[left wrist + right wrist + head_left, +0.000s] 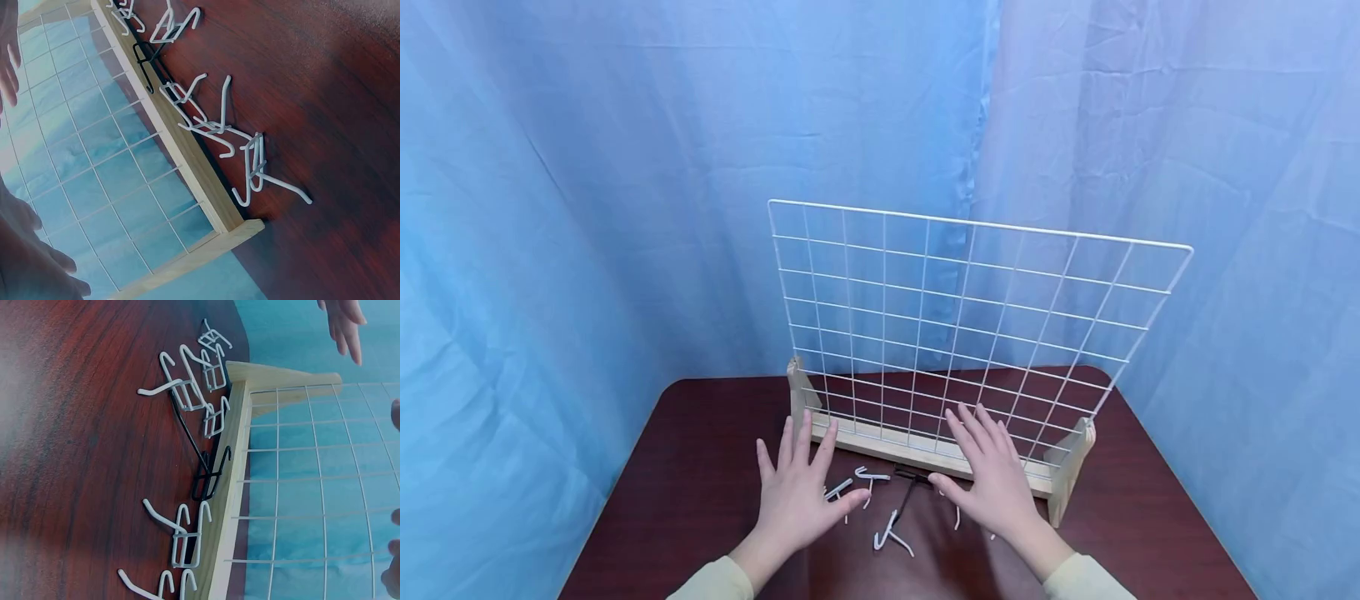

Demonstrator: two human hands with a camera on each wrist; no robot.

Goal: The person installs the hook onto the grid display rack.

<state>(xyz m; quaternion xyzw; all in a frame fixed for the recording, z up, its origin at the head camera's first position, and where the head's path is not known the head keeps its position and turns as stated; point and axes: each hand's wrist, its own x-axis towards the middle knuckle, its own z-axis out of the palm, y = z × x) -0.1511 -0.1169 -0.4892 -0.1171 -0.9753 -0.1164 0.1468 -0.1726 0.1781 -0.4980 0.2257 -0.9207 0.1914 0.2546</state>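
Note:
My left hand is spread flat in the air, palm down, over the left group of white wire hooks. Similarly spread, my right hand hovers above the hooks on the right and hides some of them. Neither hand holds anything. Between the two hands lies one black hook, near the wooden base of the stand. Behind them rises a white wire grid panel, upright in that stand, with no hooks hanging on it. In the left wrist view, several white hooks lie along the base, some touching.
The stand's wooden side feet, left and right, stick out past the base. Everything rests on a dark red-brown table with rounded back corners. Blue cloth hangs behind and on both sides.

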